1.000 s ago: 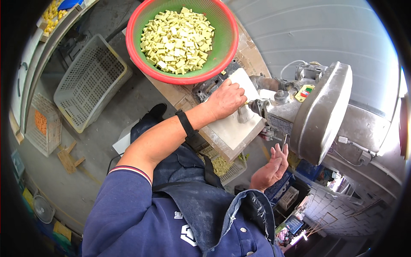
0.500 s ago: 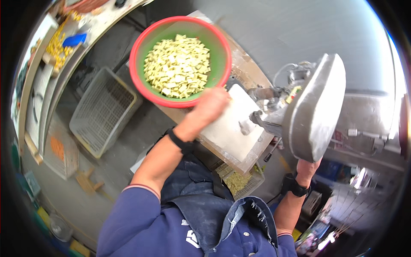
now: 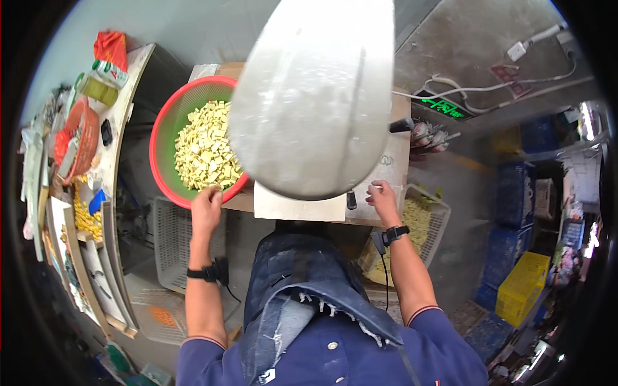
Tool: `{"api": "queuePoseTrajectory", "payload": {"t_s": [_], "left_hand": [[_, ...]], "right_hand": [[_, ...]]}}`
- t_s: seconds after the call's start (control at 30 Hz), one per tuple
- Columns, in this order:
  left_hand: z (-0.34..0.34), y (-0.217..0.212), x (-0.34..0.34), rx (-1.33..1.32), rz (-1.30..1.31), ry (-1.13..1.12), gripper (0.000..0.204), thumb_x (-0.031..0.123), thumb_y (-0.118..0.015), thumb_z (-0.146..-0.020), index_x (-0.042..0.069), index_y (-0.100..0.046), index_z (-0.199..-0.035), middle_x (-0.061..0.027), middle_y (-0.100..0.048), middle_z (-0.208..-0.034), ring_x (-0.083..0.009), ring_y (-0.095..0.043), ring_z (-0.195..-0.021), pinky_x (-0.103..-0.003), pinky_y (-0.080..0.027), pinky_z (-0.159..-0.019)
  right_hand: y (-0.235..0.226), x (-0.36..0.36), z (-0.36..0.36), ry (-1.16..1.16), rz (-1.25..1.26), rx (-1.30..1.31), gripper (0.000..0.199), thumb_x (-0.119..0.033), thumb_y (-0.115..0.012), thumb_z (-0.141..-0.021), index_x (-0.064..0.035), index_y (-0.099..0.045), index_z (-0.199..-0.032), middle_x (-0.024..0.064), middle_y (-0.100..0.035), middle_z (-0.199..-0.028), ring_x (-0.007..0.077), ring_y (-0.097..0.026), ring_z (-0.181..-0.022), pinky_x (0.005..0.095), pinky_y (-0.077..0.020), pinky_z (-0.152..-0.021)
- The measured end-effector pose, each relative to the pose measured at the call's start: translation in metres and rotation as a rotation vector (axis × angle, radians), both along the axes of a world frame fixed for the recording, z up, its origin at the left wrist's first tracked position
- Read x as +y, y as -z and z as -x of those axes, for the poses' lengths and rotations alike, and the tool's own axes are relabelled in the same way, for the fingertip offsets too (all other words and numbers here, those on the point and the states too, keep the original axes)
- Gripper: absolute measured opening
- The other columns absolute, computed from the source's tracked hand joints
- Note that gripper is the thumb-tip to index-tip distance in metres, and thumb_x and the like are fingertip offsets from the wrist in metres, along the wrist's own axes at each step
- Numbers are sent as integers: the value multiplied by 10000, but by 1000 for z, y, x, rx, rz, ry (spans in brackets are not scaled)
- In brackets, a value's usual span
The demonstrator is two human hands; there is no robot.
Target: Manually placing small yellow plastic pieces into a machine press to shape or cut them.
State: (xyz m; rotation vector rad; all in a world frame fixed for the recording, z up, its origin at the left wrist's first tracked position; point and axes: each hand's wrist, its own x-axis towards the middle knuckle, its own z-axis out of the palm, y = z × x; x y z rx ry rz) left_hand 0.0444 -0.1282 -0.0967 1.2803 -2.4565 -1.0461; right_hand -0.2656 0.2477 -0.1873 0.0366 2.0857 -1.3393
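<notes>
At the near rim of a round red-rimmed colander (image 3: pixel 158 164), my left hand (image 3: pixel 206 210) has its fingers bent and closed together. Small pale-yellow cut pieces (image 3: pixel 207 147) are heaped in the colander; whether any are between my fingertips is too small to tell. My right hand (image 3: pixel 385 204) is over the right front part of the worktable, its fingers curled in toward the thumb; what they hold, if anything, does not show. Between the hands a large rounded metal machine cover (image 3: pixel 312 103) hides much of the table. A white board (image 3: pixel 299 207) shows below it.
A slatted crate (image 3: pixel 428 225) with yellowish pieces stands low at the right, and a pale crate (image 3: pixel 170 248) at the left. Shelving (image 3: pixel 132 83) with jars and an orange basket lines the left. White cables (image 3: pixel 473 96) cross the far right. A yellow crate (image 3: pixel 523 288) sits farther right.
My view has turned, so the metal cover now fills the middle. My left hand has moved from the white board to the colander's near rim. My right hand has left the cover's lower edge.
</notes>
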Motion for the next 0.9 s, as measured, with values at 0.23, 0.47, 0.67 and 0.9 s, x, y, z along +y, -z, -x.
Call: {"api": "queuePoseTrajectory", "payload": {"t_s": [0.23, 0.47, 0.67, 0.9], "left_hand": [[-46, -24, 65, -233, -37, -12, 214, 111, -663, -910, -15, -720, -1073, -160, -743, -949, -222, -719, -859, -335, -546, -809], [-50, -41, 82, -180, 13, -27, 190, 109, -675, -877, -9, -711, -1022, -211, -705, -914, -344, -698, -842, -392, -546, -772], [-31, -69, 99, -87, -2, 7, 181, 66, -667, -900, 9, -711, -1066, -161, -703, -918, -256, -680, -774, -343, -542, -737], [-4, -107, 122, 7, -65, 142, 163, 45, -678, -898, 11, -707, -1056, -119, -669, -839, -208, -638, -716, -315, -513, -688]], "right_hand": [[98, -37, 12, -239, -323, 470, 502, -248, -692, -883, -42, -518, -1307, 250, -667, -1041, 459, -643, -950, 517, -530, -797], [126, -58, 42, -313, -586, 540, 413, -303, -683, -888, -40, -512, -1157, 231, -618, -1073, 461, -646, -958, 544, -538, -807], [133, -29, 49, -346, -466, 581, 277, -271, -688, -910, -7, -608, -895, 184, -673, -815, 342, -693, -760, 473, -541, -674], [-10, 36, -14, 154, 375, -278, 171, -204, -610, -1009, -37, -591, -978, 79, -656, -845, 170, -651, -695, 310, -545, -656]]}}
